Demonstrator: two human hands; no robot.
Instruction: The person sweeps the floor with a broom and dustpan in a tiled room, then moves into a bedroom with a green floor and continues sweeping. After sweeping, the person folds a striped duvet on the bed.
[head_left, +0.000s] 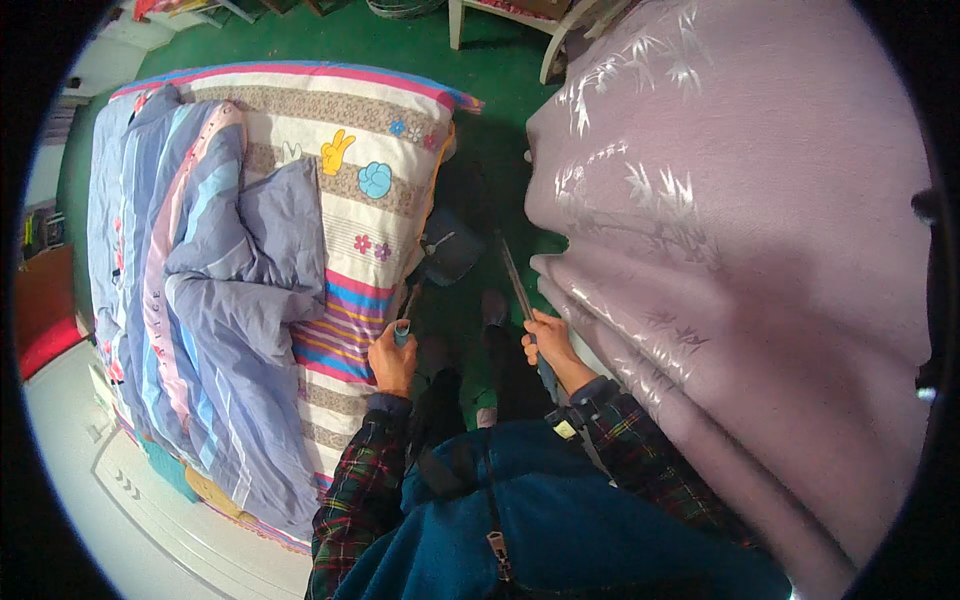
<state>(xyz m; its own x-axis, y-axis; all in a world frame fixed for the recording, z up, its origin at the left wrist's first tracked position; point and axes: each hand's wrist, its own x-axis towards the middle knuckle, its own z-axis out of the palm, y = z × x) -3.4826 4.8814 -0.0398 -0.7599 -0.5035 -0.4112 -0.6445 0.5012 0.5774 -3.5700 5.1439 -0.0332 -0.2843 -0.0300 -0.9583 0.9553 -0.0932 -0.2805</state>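
Note:
Near the edge of the bed, my left hand (393, 362) is closed round the upper end of a long handle. That handle runs forward toward a dark grey-blue dustpan (453, 255) low over the green floor, with a pale streak inside it. My right hand (553, 348), beside the mauve cover, grips a long thin handle (516, 275) that looks like a broom's. It slants forward and down between the two covered pieces. Its far end is lost in the dark, so the head cannot be made out.
On the left stands a bed with a striped, patterned sheet (345, 105) and a rumpled blue-grey quilt (215, 290). A mauve cover with silvery leaves (780, 150) fills the right side. The green floor (330, 40) forms a narrow aisle between. White furniture legs (456, 25) stand ahead.

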